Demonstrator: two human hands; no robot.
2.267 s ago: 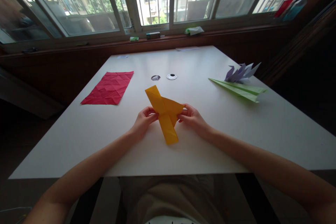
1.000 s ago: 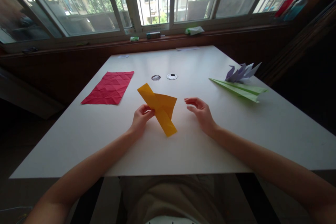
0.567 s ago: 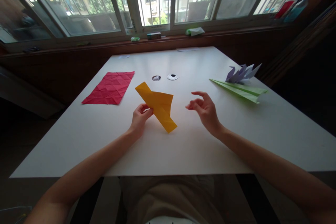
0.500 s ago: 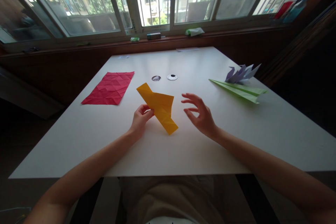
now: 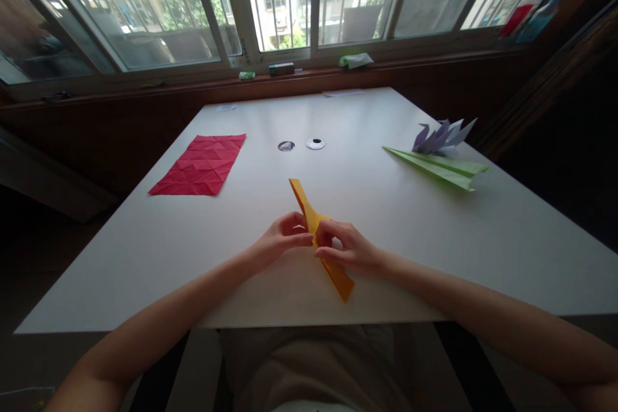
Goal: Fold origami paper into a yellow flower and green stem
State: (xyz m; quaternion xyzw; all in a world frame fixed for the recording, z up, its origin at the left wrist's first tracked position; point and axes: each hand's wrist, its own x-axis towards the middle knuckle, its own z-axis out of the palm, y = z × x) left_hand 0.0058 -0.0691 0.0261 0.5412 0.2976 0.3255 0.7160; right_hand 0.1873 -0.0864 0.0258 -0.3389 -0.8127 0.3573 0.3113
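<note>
A folded piece of yellow origami paper (image 5: 338, 275) is held just above the white table (image 5: 425, 238), its narrow edge turned toward me and its length running from upper left to lower right. My left hand (image 5: 282, 238) pinches it from the left near the middle. On the other side, my right hand (image 5: 350, 246) has its fingers closed on the same paper and covers part of its centre. The folds between the fingers are partly hidden.
Creased red paper (image 5: 200, 164) lies at the left. At the right are a light green paper plane (image 5: 439, 168) and a purple paper crane (image 5: 447, 136). Two round inserts, one dark (image 5: 286, 146) and one white (image 5: 315, 143), sit mid-table. Windows stand beyond.
The yellow paper has come closer to me and turned from broad side to narrow edge. My right hand, earlier apart with spread fingers, has moved left and taken hold of it.
</note>
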